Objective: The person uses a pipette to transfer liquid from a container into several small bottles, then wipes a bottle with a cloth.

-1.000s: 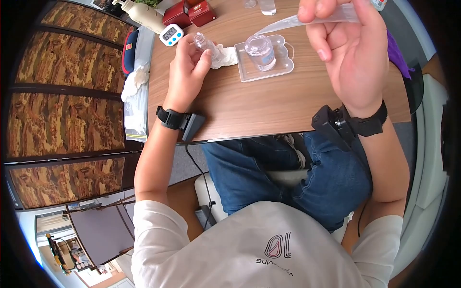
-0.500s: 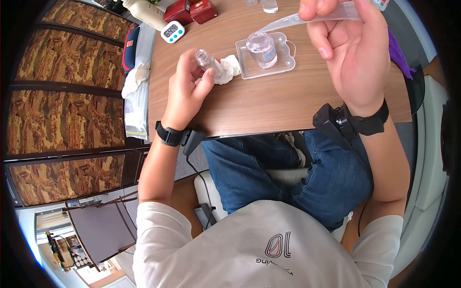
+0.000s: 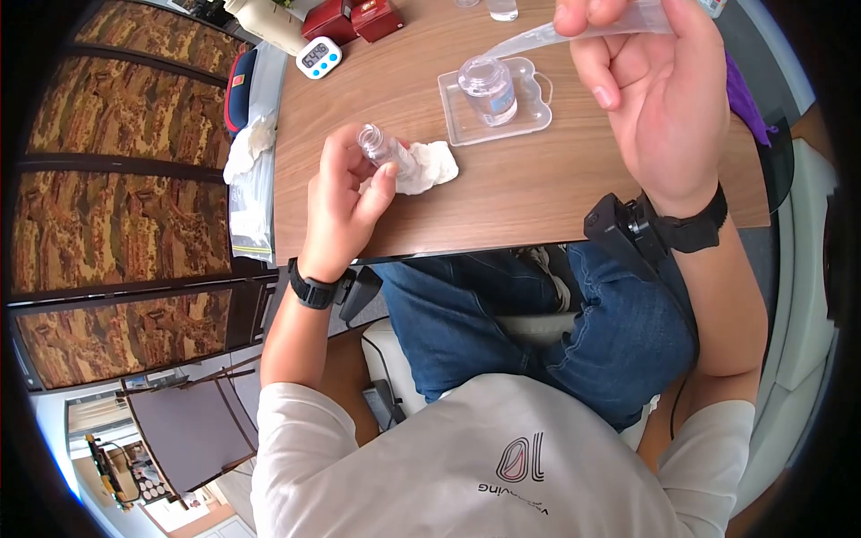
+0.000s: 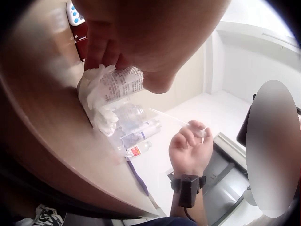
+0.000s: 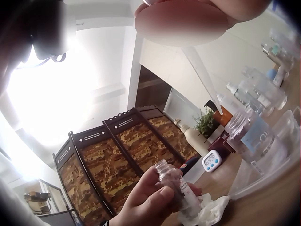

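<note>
In the head view my left hand (image 3: 345, 202) holds a small clear open-necked bottle (image 3: 381, 148), tilted, thumb on one side and fingers round the other. The left wrist view shows a printed label on this bottle (image 4: 126, 84). A crumpled white tissue (image 3: 439, 166) lies against its base on the table. My right hand (image 3: 659, 117), raised at the right, pinches a translucent plastic dropper (image 3: 538, 38). The dropper's tip is right at the mouth of an open clear jar (image 3: 491, 94) with a blue label. That jar stands in a shallow clear tray (image 3: 456, 133).
A white digital timer (image 3: 320, 56) stands at the back left, near red boxes (image 3: 377, 20) and a cream bottle (image 3: 269, 22). A small clear container (image 3: 504, 9) is at the far edge. Purple cloth (image 3: 747, 94) hangs at the right edge.
My left hand has moved toward the near table edge, bringing the small bottle and the tissue away from the tray. My right hand and the dropper stay almost where they were.
</note>
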Action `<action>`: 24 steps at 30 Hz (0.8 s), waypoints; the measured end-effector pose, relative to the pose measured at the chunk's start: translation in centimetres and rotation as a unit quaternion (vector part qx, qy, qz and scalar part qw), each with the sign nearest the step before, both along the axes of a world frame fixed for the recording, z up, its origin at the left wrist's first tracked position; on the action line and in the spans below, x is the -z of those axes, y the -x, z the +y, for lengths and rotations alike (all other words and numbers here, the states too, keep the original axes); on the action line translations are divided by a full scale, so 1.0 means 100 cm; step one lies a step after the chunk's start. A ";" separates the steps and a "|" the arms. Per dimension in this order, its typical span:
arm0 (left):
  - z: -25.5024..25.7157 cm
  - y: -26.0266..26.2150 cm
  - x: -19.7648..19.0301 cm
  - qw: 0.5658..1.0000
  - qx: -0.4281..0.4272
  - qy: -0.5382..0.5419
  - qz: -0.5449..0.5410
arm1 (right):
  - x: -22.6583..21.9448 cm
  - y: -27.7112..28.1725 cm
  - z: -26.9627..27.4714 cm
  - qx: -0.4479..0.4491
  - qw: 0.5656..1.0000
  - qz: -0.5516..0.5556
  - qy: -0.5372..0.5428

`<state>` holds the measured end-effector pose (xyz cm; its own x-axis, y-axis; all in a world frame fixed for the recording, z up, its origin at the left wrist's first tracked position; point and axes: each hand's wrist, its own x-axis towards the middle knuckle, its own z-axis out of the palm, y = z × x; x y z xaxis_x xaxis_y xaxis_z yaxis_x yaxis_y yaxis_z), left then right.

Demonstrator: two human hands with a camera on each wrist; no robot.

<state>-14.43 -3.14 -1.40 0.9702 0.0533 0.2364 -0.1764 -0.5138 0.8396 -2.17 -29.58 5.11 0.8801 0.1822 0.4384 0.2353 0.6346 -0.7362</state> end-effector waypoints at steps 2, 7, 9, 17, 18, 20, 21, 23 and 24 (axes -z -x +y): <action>0.003 -0.009 0.002 1.000 -0.010 -0.020 -0.012 | 0.000 0.001 0.000 0.005 1.000 -0.001 0.002; 0.019 -0.044 0.011 0.997 -0.009 -0.020 -0.075 | 0.001 0.001 0.001 0.005 1.000 0.002 -0.007; 0.034 -0.061 0.016 0.994 -0.025 -0.068 -0.079 | 0.001 0.001 0.001 0.001 1.000 0.004 -0.008; 0.061 -0.097 0.018 0.988 -0.046 -0.091 -0.113 | 0.004 -0.001 0.000 -0.001 1.000 0.006 0.004; 0.061 -0.094 0.018 0.988 -0.056 -0.092 -0.108 | 0.004 -0.001 0.001 0.005 1.000 0.012 0.001; 0.063 -0.088 0.018 0.989 -0.064 -0.092 -0.101 | 0.005 -0.002 0.001 0.013 1.000 0.019 -0.002; 0.069 -0.085 0.019 0.992 -0.071 -0.051 -0.091 | 0.004 -0.003 0.000 0.007 1.000 0.018 0.001; 0.069 -0.076 0.015 0.994 -0.078 -0.010 -0.080 | 0.005 -0.003 -0.001 0.003 1.000 0.019 0.004; 0.069 -0.071 0.012 0.992 -0.075 0.043 -0.088 | 0.006 -0.003 -0.001 0.000 1.000 0.014 0.004</action>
<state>-7.36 3.73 -2.62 0.8940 0.2207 0.3899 -0.2511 -0.4739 0.8440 -1.85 -29.66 4.52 0.8919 0.1861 0.4121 0.2141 0.6288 -0.7475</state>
